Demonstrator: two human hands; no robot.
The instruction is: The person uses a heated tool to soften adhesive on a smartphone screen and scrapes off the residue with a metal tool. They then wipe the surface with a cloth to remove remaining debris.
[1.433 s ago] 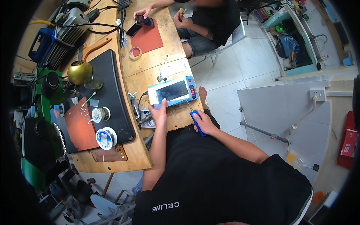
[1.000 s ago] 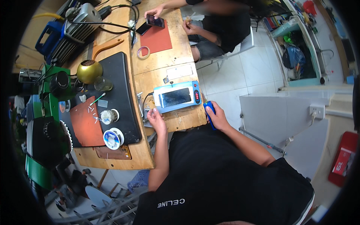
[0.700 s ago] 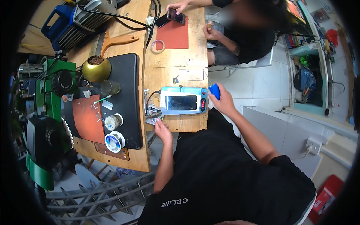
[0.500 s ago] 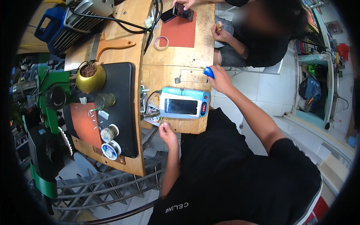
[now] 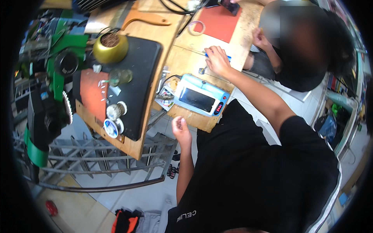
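My right hand (image 5: pixel 218 61) reaches over the wooden bench, its fingers bent down around a small blue-handled tool (image 5: pixel 228 58). The hand covers the tool's middle, and blue shows on both sides. Close to my body, my left hand (image 5: pixel 181 130) hangs just off the bench edge, fingers curled in, with nothing visible in them. Between the hands sits a light-blue electric device (image 5: pixel 221 97) with a red lit display. On top of it lies a white-framed phone (image 5: pixel 197 99) with a dark screen. A small dark-and-yellow piece (image 5: pixel 201 70) lies beyond the device.
On the left, a raised board holds a black mat (image 5: pixel 142 77), a gold pot (image 5: pixel 112 50), a glass jar (image 5: pixel 124 76) and wire spools (image 5: pixel 116 110). A green saw machine (image 5: pixel 70 62) stands beside it. Across the bench, another person sits near a red mat (image 5: pixel 221 19) and tape roll (image 5: pixel 197 28).
My right hand has come in from the bench's right edge with the blue-handled tool, down onto the bench beyond the device. The view has shifted; my left hand stays near the bench's near edge.
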